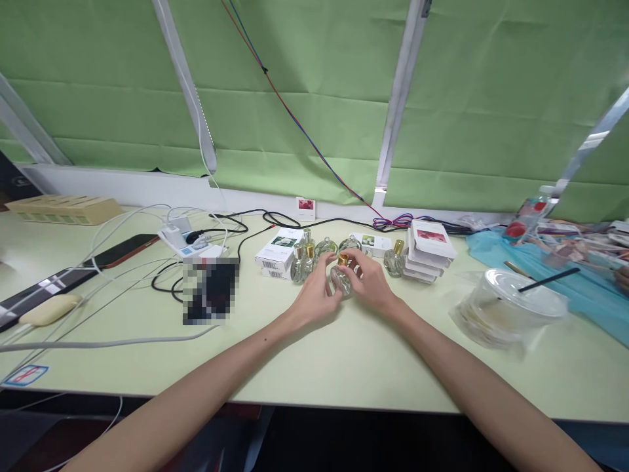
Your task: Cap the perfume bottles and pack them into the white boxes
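Between my two hands is a clear glass perfume bottle [340, 280] with a gold neck, low over the table's middle. My left hand [317, 292] is closed around the bottle's left side. The fingers of my right hand [366, 275] grip it at the gold neck and right side. Just behind stand several similar glass bottles [325, 247], some with gold tops, partly hidden by my hands. One more gold-capped bottle [394, 259] is to the right. White boxes with a green picture [281, 248] lie left of the bottles, and a stack of white boxes with a pink picture [430, 246] rises at right.
A power strip [196, 246] with plugs and tangled cables occupies the left, near a blurred-out dark object [211, 292]. At right stands a lidded plastic cup [515, 301] with a black straw, beside blue cloth [555, 282]. A yellowish block [63, 210] is back left.
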Demonstrator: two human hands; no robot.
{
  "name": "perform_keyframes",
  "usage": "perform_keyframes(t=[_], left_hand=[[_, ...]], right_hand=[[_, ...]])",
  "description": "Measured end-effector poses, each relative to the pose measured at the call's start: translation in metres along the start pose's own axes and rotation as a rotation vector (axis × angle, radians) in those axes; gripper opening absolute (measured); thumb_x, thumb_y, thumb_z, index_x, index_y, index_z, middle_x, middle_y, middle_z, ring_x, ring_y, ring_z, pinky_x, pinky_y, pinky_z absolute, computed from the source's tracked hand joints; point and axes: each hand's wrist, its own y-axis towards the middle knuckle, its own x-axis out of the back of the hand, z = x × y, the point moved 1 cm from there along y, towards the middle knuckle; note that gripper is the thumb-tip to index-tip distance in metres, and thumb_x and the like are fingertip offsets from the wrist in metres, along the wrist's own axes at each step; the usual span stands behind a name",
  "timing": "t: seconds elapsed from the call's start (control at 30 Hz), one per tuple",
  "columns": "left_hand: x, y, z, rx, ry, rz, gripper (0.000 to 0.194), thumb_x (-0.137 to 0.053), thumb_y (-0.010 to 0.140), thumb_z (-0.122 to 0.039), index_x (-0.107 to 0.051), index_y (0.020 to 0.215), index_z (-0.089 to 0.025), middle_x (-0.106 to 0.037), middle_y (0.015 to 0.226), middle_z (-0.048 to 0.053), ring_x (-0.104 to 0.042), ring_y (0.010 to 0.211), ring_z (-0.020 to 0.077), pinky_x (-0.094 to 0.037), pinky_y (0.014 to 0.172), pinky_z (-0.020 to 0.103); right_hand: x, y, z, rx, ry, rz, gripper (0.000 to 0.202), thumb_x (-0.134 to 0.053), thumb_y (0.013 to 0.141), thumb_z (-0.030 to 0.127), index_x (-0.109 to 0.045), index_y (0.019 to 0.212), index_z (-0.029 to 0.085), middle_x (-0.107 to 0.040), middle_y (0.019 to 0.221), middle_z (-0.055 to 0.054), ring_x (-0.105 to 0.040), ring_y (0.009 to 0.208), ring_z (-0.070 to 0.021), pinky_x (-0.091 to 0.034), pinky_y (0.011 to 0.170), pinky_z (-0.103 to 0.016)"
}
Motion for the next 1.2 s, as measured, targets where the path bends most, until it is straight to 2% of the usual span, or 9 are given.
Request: perform_keyframes(t=[0.17, 0.3, 0.37, 0.53, 0.7, 0.77, 0.93, 1.07, 1.2], left_hand=[[0.0002, 0.0002, 0.002, 0.037, -0.057, 0.06, 0.078, -0.06, 0.081, -0.022, -0.025, 0.15, -0.024, -0.063, 0.128, 0.011, -0.06, 0.063, 0.0113, -0.052, 0.068, 0.032], [-0.001, 0.0013, 0.0049, 0.025, -0.019, 0.043, 0.078, -0.061, 0.081, -0.023, -0.026, 0.151, -0.022, -0.067, 0.106, 0.005, -0.063, 0.071, 0.0154, -0.052, 0.073, 0.033], [-0.0016, 0.0016, 0.0054, 0.015, 0.008, 0.02, 0.076, -0.061, 0.081, -0.024, -0.028, 0.15, -0.022, -0.067, 0.102, 0.005, -0.065, 0.075, 0.0172, -0.052, 0.076, 0.034], [-0.0015, 0.0017, 0.0055, 0.011, 0.086, -0.022, 0.074, -0.062, 0.081, -0.028, -0.033, 0.149, -0.022, -0.068, 0.109, 0.007, -0.068, 0.086, 0.0218, -0.054, 0.079, 0.037], [-0.0014, 0.0019, 0.0079, 0.017, 0.2, -0.074, 0.077, -0.066, 0.079, -0.029, -0.035, 0.149, -0.021, -0.058, 0.138, 0.015, -0.063, 0.117, 0.0313, -0.053, 0.091, 0.044], [-0.002, 0.0019, 0.0087, 0.013, 0.236, -0.089, 0.075, -0.065, 0.08, -0.03, -0.036, 0.149, -0.02, -0.054, 0.144, 0.016, -0.06, 0.123, 0.033, -0.052, 0.094, 0.045], [-0.0019, 0.001, 0.0077, 0.027, 0.29, -0.097, 0.066, -0.062, 0.085, -0.036, -0.04, 0.144, -0.02, -0.06, 0.134, 0.016, -0.066, 0.108, 0.0316, -0.053, 0.082, 0.041], [-0.0006, 0.0006, 0.0058, 0.031, 0.302, -0.081, 0.061, -0.059, 0.088, -0.037, -0.04, 0.143, -0.019, -0.067, 0.105, 0.01, -0.067, 0.088, 0.0274, -0.049, 0.071, 0.036], [-0.0006, 0.0005, 0.0051, 0.032, 0.285, -0.085, 0.06, -0.061, 0.086, -0.039, -0.042, 0.139, -0.021, -0.062, 0.085, 0.001, -0.062, 0.07, 0.0208, -0.042, 0.061, 0.031]], right_hand=[[0.0002, 0.0006, 0.0004, 0.011, 0.006, 0.012, 0.021, -0.055, 0.097, 0.025, -0.06, 0.117, 0.022, -0.072, 0.111, -0.009, -0.065, 0.078, -0.0181, -0.051, 0.068, -0.031], [0.0002, 0.0009, 0.0006, 0.012, 0.006, 0.011, 0.02, -0.055, 0.097, 0.026, -0.061, 0.116, 0.021, -0.072, 0.109, -0.008, -0.064, 0.076, -0.0177, -0.051, 0.068, -0.03], [0.0002, 0.0009, 0.0006, 0.01, 0.003, 0.008, 0.021, -0.055, 0.097, 0.026, -0.061, 0.116, 0.021, -0.072, 0.107, -0.008, -0.064, 0.076, -0.0178, -0.05, 0.067, -0.03], [0.0, 0.0004, -0.0001, 0.0, -0.014, 0.005, 0.02, -0.055, 0.097, 0.026, -0.061, 0.116, 0.021, -0.072, 0.105, -0.008, -0.061, 0.071, -0.0166, -0.049, 0.065, -0.03], [0.0, 0.0005, -0.001, -0.009, -0.03, -0.016, 0.018, -0.058, 0.096, 0.025, -0.061, 0.113, 0.021, -0.071, 0.1, -0.006, -0.06, 0.071, -0.0165, -0.047, 0.065, -0.029], [0.0, 0.0005, -0.001, -0.01, -0.033, -0.019, 0.018, -0.059, 0.095, 0.026, -0.061, 0.113, 0.021, -0.071, 0.102, -0.006, -0.061, 0.072, -0.0166, -0.047, 0.065, -0.029], [-0.0001, 0.0002, -0.0003, -0.012, -0.043, -0.011, 0.018, -0.059, 0.096, 0.028, -0.061, 0.113, 0.021, -0.071, 0.1, -0.006, -0.058, 0.069, -0.016, -0.046, 0.065, -0.029], [-0.0006, 0.0, -0.0015, -0.014, -0.04, -0.009, 0.019, -0.059, 0.096, 0.027, -0.061, 0.114, 0.021, -0.071, 0.1, -0.006, -0.057, 0.066, -0.015, -0.044, 0.062, -0.028], [-0.0008, 0.0, -0.0032, 0.0, -0.038, -0.023, 0.02, -0.06, 0.096, 0.028, -0.061, 0.114, 0.02, -0.072, 0.103, -0.007, -0.058, 0.066, -0.0148, -0.044, 0.062, -0.028]])
